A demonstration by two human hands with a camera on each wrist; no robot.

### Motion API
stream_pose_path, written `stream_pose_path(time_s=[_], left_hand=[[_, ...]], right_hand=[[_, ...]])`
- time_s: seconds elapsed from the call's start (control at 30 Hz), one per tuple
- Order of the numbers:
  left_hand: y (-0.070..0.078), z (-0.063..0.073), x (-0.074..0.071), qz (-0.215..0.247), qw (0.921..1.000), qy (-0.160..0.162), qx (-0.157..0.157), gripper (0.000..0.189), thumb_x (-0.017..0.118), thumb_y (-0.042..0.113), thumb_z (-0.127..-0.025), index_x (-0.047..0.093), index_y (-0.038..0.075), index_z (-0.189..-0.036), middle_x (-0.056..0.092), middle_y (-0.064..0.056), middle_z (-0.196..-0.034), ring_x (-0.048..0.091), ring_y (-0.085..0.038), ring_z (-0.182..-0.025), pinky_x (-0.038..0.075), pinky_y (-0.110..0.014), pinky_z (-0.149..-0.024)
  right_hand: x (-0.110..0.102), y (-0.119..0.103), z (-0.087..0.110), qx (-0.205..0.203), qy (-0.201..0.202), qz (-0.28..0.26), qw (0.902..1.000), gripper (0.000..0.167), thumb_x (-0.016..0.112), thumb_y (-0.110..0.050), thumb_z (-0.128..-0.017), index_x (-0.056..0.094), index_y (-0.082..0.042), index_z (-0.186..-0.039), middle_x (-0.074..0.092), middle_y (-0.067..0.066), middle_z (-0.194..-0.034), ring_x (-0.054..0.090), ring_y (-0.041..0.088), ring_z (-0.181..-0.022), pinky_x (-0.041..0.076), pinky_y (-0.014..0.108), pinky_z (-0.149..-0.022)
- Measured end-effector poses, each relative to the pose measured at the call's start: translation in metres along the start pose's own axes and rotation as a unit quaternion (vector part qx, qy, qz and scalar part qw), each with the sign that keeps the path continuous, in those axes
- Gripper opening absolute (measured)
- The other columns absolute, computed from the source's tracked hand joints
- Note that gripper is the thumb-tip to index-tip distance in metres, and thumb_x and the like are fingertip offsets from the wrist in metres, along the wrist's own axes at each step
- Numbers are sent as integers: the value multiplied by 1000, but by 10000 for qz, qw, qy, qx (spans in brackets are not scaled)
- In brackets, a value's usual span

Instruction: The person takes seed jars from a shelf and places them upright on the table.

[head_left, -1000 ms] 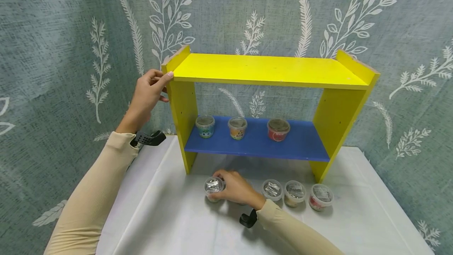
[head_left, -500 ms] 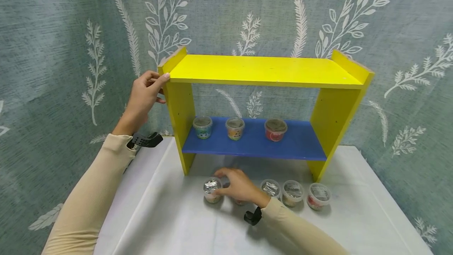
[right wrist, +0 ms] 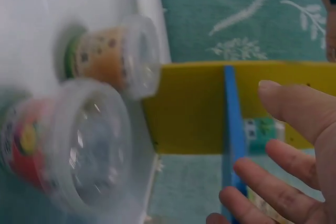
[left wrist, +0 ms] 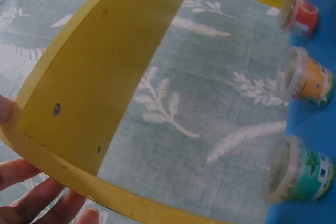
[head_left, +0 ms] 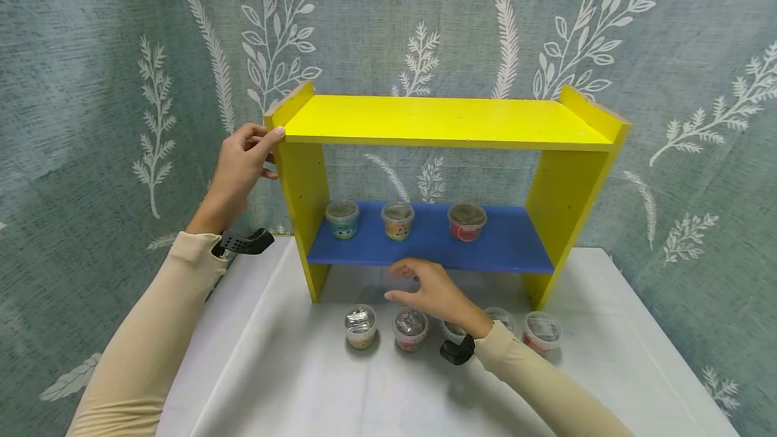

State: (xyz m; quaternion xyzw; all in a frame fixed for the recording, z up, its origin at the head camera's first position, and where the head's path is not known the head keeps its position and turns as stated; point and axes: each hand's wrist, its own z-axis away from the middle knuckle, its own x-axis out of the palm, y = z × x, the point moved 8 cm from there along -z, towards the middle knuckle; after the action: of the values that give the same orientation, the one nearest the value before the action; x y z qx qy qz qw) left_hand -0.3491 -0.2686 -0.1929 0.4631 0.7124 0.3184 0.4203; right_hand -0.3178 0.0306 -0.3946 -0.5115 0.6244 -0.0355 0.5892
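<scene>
My left hand [head_left: 241,164] holds the upper left corner of a yellow shelf unit [head_left: 449,120], thumb on its front edge and fingers behind the side panel. My right hand [head_left: 438,292] hangs in front of the blue middle board [head_left: 425,251] with spread fingers, holding nothing. Below it on the table stand lidded plastic cups: an orange-labelled cup [right wrist: 100,59] at the left and a pink-labelled cup [head_left: 409,330] beside it. Others sit to the right, partly hidden by my right wrist. On the blue board stand a green cup [head_left: 342,220], an orange cup [head_left: 398,221] and a red cup [head_left: 467,222].
A white cloth [head_left: 303,383] covers the table. Green leaf-patterned fabric [head_left: 376,25] hangs behind and at the sides. A red cup [head_left: 541,332] stands at the right end of the row, near the unit's right panel [head_left: 567,201].
My right hand has let go of the leftmost cup on the table and moved up and to the right. The pink-labelled cup has come into view. My left hand stays on the shelf corner.
</scene>
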Motion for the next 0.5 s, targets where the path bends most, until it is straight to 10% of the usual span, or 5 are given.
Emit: stream_pose_path(time_s=[0.5], left_hand=[[-1,0,-1,-35,10000,-53,39,46,60,56,-100,58,15,-119,61,-4,-111,58,-21,-97,57,-25,-66]], right_hand=[[-66,13,4,84,719,13,9974,46,81,-31,-92,67,-6,-128,70,7,-122,65,25,-111,55,44,-91]])
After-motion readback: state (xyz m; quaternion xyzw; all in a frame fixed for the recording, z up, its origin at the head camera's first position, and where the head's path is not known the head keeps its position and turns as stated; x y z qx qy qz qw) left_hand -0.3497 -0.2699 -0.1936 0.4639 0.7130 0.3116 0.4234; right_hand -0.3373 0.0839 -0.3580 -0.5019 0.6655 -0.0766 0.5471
